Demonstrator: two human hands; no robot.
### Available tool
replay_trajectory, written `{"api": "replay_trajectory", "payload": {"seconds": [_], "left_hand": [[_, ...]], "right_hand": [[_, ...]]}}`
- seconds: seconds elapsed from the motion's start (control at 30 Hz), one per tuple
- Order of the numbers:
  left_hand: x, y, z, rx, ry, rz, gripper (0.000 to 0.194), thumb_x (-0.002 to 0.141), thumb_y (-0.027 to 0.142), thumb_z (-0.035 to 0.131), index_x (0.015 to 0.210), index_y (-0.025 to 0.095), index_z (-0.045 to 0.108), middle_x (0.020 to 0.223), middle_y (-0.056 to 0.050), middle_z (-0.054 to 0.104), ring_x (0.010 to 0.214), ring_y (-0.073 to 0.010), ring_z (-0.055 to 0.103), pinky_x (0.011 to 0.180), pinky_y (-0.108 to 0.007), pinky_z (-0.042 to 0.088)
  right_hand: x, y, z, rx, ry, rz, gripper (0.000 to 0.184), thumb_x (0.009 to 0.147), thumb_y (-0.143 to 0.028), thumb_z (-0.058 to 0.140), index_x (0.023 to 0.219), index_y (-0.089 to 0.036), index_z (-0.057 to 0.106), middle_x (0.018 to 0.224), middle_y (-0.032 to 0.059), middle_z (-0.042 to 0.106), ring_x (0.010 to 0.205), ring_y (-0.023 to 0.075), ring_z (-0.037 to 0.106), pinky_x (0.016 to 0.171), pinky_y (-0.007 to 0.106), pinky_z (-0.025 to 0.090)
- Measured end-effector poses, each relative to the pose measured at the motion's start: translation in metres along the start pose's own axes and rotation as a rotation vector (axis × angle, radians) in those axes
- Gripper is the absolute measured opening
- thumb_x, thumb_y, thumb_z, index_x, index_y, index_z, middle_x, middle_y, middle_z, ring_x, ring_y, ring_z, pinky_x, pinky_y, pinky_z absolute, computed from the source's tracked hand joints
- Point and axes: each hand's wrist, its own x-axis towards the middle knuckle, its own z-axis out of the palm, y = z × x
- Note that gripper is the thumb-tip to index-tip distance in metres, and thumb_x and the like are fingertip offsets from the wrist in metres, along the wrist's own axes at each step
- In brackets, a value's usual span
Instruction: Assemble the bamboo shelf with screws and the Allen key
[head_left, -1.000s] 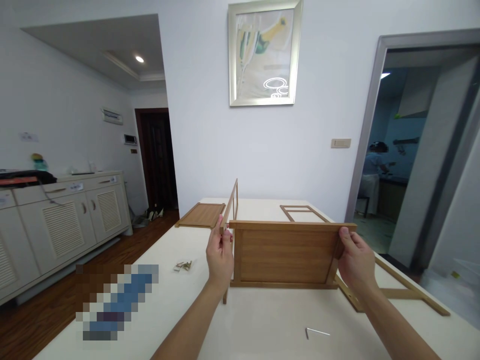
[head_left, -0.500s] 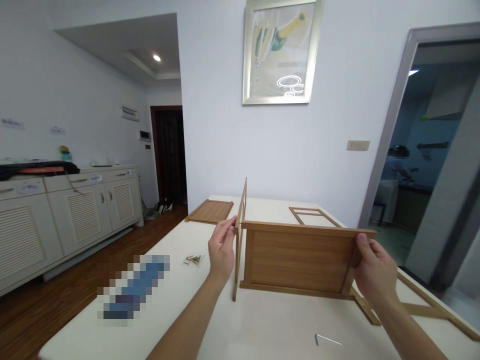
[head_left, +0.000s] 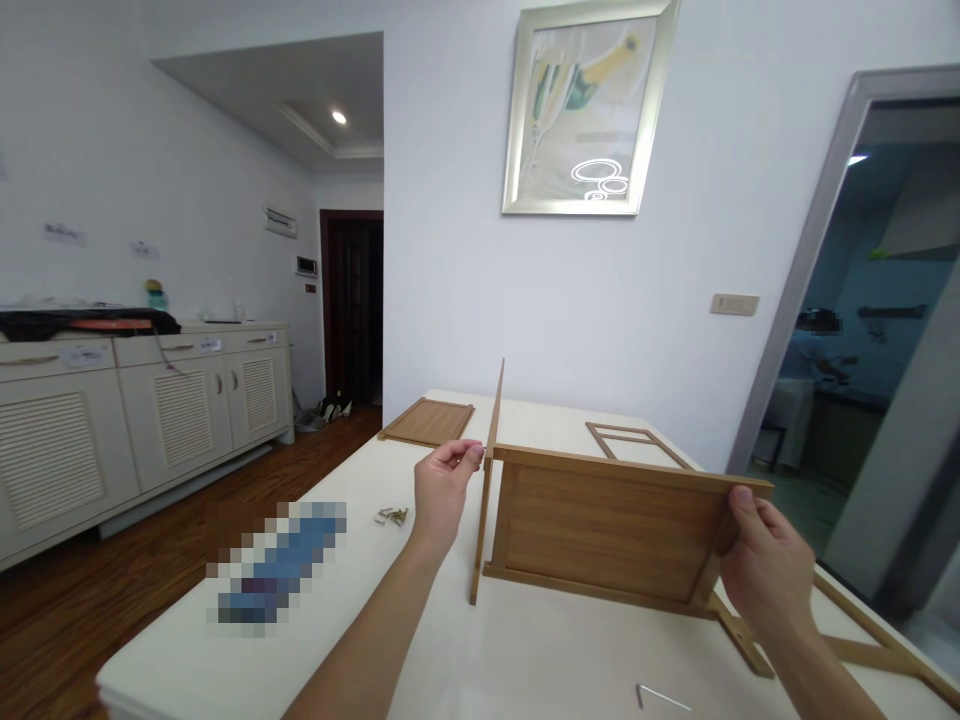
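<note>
White paper labels (head_left: 84,356) on the louvred white cabinet (head_left: 172,400) and paper slips (head_left: 64,234) on the wall carry dark marks, too blurred to read. No brand is legible.

On the white table (head_left: 570,650), the brown wooden panel with raised edges (head_left: 607,525) stands upright, its right end clamped between the thumb and fingers of the right hand (head_left: 769,560), which hides that corner. The left hand (head_left: 482,458) has thumb and forefinger pinched together at the narrow upright wooden frame (head_left: 487,500) by the panel's left end; whether something small is between them cannot be told.

The panel partly blocks the view of a flat, open wooden frame (head_left: 630,434) behind it. A flat brown panel (head_left: 429,420) lies at the far left, with small brass-coloured hardware (head_left: 393,516) nearer. A silver L-shaped key (head_left: 664,697) lies in front. A blue item (head_left: 289,565) is pixelated. Through the doorway, a person (head_left: 804,360) stands.
</note>
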Motion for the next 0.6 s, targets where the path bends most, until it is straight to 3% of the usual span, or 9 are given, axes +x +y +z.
{"api": "replay_trajectory", "payload": {"seconds": [0.1, 0.33, 0.5, 0.6], "left_hand": [[0.003, 0.0, -0.003, -0.027, 0.001, -0.012, 0.03, 0.067, 0.037, 0.078, 0.085, 0.013, 0.074, 0.076, -0.004, 0.072, 0.07, -0.0129, 0.062, 0.07, -0.026, 0.05], [0.001, 0.005, -0.004, 0.024, -0.037, 0.042, 0.028, 0.072, 0.038, 0.073, 0.084, 0.014, 0.07, 0.076, -0.003, 0.069, 0.072, -0.0136, 0.062, 0.071, -0.027, 0.05], [-0.001, 0.007, -0.001, 0.121, -0.092, 0.11, 0.028, 0.081, 0.045, 0.062, 0.081, 0.017, 0.061, 0.069, 0.001, 0.059, 0.065, -0.0114, 0.055, 0.064, -0.023, 0.046], [0.001, 0.008, 0.001, 0.2, -0.134, 0.134, 0.032, 0.088, 0.048, 0.053, 0.075, 0.019, 0.054, 0.063, 0.004, 0.051, 0.06, -0.0109, 0.048, 0.059, -0.022, 0.042]], "right_hand": [[-0.007, -0.012, 0.004, 0.021, 0.025, 0.071, 0.046, 0.073, -0.065, 0.062, 0.065, -0.02, 0.054, 0.061, -0.0033, 0.047, 0.061, 0.0137, 0.037, 0.059, 0.029, 0.028], [-0.014, -0.024, 0.006, 0.058, 0.0, 0.08, 0.048, 0.07, -0.066, 0.063, 0.07, -0.019, 0.057, 0.064, -0.0016, 0.05, 0.063, 0.0146, 0.039, 0.057, 0.028, 0.03], [-0.014, -0.023, 0.008, 0.128, 0.014, 0.117, 0.046, 0.069, -0.064, 0.065, 0.072, -0.019, 0.057, 0.067, -0.0017, 0.051, 0.064, 0.0137, 0.04, 0.056, 0.027, 0.031], [-0.012, -0.017, 0.007, 0.086, 0.003, 0.068, 0.046, 0.072, -0.064, 0.064, 0.071, -0.018, 0.057, 0.067, -0.0017, 0.051, 0.064, 0.0134, 0.04, 0.056, 0.027, 0.031]]}}
